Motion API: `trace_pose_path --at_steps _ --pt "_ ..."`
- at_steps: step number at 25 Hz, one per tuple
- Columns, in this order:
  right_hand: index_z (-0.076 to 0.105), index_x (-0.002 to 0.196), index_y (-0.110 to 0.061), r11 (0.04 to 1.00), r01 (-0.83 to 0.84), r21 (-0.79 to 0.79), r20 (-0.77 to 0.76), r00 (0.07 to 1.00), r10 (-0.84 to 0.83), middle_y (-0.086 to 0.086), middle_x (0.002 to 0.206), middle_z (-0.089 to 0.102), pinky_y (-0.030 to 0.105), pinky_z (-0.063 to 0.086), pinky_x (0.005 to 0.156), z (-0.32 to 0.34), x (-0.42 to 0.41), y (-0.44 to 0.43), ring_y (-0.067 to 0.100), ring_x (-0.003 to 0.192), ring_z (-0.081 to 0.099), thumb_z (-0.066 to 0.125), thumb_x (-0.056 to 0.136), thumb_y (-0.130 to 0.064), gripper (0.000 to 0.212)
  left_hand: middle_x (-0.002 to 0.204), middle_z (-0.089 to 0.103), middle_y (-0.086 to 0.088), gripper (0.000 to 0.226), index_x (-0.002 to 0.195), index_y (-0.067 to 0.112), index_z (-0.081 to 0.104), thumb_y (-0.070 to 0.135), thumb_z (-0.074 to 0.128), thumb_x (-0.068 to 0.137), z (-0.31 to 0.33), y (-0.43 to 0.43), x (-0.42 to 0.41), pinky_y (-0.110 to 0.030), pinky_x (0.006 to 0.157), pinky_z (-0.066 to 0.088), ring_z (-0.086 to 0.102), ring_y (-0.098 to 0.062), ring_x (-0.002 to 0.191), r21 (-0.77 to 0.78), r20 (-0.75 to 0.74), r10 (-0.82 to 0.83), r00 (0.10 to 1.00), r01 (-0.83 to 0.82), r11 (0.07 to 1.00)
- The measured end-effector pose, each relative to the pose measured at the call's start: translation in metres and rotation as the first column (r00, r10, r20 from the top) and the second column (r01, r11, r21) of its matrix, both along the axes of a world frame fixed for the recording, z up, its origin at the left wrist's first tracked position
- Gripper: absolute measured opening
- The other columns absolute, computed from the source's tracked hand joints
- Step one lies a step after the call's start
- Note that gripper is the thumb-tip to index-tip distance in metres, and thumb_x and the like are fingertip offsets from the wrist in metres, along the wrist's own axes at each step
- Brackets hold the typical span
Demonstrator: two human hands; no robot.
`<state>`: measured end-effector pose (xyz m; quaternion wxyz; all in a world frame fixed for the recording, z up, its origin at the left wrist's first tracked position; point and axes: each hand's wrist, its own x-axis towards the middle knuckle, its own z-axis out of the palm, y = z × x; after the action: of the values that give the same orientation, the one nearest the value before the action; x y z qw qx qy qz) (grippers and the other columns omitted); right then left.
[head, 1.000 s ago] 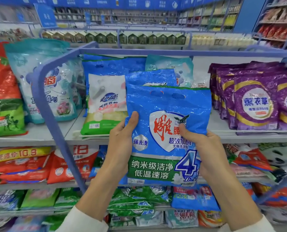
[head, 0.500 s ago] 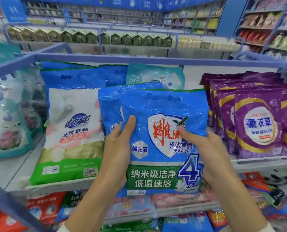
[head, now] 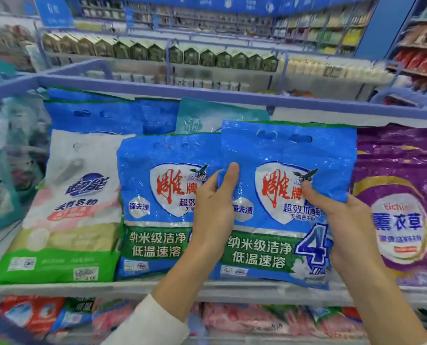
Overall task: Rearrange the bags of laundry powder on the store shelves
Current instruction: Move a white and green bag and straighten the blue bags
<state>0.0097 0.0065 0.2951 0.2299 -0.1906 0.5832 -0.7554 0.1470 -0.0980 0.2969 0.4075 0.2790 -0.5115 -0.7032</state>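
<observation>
Held bag: a blue laundry-powder bag (head: pixel 287 195), upright with its printed front towards the camera, at the front of the upper shelf (head: pixel 58 287). Its bottom edge overlaps the shelf's front lip; whether it already rests there cannot be told.
Left hand: the left hand (head: pixel 215 210) pinches the bag's left edge, thumb on the front and fingers curled behind. This probably steadies a soft pack that would otherwise sag.
Right hand: the right hand (head: pixel 349 227) grips the right edge the same way, thumb across the front and the palm low, apparently bearing most of the weight.
Slot: the bag sits between a matching blue bag (head: pixel 157 207) just to its left and a purple lavender bag (head: pixel 401 207) to its right, overlapping both. The spot likely groups the same brand side by side.
Left neighbour: a white-and-green bag (head: pixel 65 220) leans back further left, label outward like the rest.
Behind: a teal bag (head: pixel 207 115) stands at the far side of the shelf, mostly hidden.
Step in hand: seemingly seating the bag in its row.
Risk: the loose powder may slump, so the bag could tip forward off the lip once released.
</observation>
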Motion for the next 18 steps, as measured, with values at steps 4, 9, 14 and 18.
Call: trace_pose_path --at_steps 4,9,14,18 --pt "0.077 0.087 -0.013 1.000 -0.008 -0.021 -0.007 1.000 0.008 0.003 0.090 0.080 0.031 0.062 0.068 -0.009 -0.013 -0.017 0.018 0.079 0.077 0.079 0.082 -0.010 0.006 0.086 0.047 0.001 0.047 0.087 -0.002 0.055 0.043 0.059 0.099 -0.005 -0.005 -0.012 -0.026 0.057 0.044 0.040 -0.018 0.075 -0.044 -0.041 0.157 0.987 -0.159 0.986" --pt "0.077 0.091 -0.011 0.995 -0.089 0.052 0.013 0.996 0.088 0.005 0.093 0.080 0.034 0.062 0.070 -0.022 -0.028 -0.028 0.020 0.080 0.077 0.079 0.084 -0.014 0.008 0.074 0.042 -0.010 0.044 0.080 0.000 0.051 0.039 0.062 0.098 -0.010 -0.003 -0.014 -0.033 0.066 0.032 0.034 -0.025 0.069 -0.139 -0.007 0.244 0.970 -0.243 0.960" --pt "0.076 0.106 -0.016 0.975 -0.148 0.169 -0.031 0.987 0.155 -0.002 0.100 0.080 0.035 0.057 0.082 -0.036 -0.026 -0.015 0.019 0.094 0.076 0.077 0.087 -0.018 0.019 0.083 0.072 0.030 0.018 0.104 0.033 0.061 0.017 0.065 0.097 -0.030 -0.002 0.000 -0.006 0.070 0.048 0.067 0.012 0.084 -0.132 0.080 0.219 0.972 -0.207 0.969" --pt "0.073 0.109 -0.012 0.972 -0.104 0.211 -0.021 0.994 0.111 0.007 0.108 0.077 0.048 0.057 0.084 -0.031 -0.025 -0.015 0.031 0.106 0.071 0.075 0.089 -0.038 0.033 0.091 0.079 0.008 0.020 0.107 0.027 0.067 0.016 0.072 0.092 -0.033 -0.012 0.008 -0.017 0.078 0.057 0.073 -0.002 0.089 -0.093 0.085 0.289 0.954 -0.281 0.955"
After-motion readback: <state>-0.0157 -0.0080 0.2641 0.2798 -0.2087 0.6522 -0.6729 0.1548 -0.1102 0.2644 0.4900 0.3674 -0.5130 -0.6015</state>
